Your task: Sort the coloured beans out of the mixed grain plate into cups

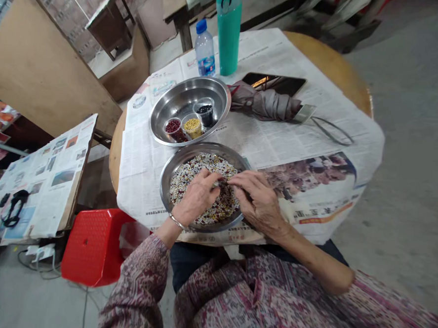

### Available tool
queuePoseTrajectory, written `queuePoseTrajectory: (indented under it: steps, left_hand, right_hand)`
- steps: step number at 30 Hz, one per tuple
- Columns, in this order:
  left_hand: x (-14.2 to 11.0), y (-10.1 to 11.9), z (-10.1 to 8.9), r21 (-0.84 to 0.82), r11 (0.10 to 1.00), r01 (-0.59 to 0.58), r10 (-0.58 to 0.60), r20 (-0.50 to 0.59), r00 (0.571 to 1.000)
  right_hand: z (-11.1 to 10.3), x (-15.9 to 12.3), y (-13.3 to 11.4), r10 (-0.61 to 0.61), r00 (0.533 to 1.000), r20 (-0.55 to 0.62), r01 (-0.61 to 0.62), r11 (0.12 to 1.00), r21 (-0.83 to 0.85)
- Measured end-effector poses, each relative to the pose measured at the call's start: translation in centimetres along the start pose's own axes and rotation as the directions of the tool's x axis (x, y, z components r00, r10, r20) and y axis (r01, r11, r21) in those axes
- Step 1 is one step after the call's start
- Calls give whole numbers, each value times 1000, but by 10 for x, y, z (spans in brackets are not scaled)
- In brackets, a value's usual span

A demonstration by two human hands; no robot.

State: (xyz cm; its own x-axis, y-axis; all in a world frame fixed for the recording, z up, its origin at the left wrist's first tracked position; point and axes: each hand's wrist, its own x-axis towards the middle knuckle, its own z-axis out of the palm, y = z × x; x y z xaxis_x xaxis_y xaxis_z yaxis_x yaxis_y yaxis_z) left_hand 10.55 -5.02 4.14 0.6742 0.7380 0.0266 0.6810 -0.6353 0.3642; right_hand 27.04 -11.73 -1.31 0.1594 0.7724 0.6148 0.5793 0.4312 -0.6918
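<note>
Both hands hover over a shallow steel bowl (164, 193) of mixed beans and grains (188, 174), white, dark red and yellow. My left hand (199, 195), a bangle at its wrist, has curled fingers low over the middle of the mix. My right hand (259, 201) reaches in across the right rim, with thumb and fingertips pinched together. What either set of fingertips holds is too small to tell. Behind stands a bigger steel basin (163, 103) with three clear cups, containing dark red beans (173, 126), yellow beans (192, 126) and black beans (205, 110).
Newspaper (238, 140) covers the round table. A water bottle (205, 49), a teal flask (228, 33), a dark phone (274, 83) and a folded grey umbrella (270, 103) lie or stand toward the back. At left are a red stool (93, 245) and a second newspaper-covered table (51, 173).
</note>
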Motion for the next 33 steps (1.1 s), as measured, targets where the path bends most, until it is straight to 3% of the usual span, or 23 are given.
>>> queuePoseTrajectory:
  steps: [4,11,15,19,22,26,33]
  left_hand:
    - [-10,14,-5,-44,997,-63,68,120,990]
    - [-61,12,-36,-38,991,-126,131,261,956]
    - [-60,14,-35,-83,982,-167,185,321,929]
    - [-40,15,-21,18,993,-119,111,238,965]
    - [-28,7,-16,130,991,18,-27,74,997]
    - [-17,-8,-17,178,977,121,-98,-133,986]
    - [17,-8,-13,62,997,-46,44,26,999]
  right_hand:
    - [0,0,0,5,1000,1,-5,1000,3]
    - [-1,1,-1,-12,1000,-2,12,1000,9]
    - [-2,1,-2,-27,1000,8,27,1000,0]
    - [-1,0,-1,-6,1000,6,6,1000,1]
    - [-1,0,-1,-2,1000,5,2,1000,4]
    - [-1,0,-1,-1,1000,7,1,1000,6]
    - [0,0,-1,-4,1000,8,4,1000,6]
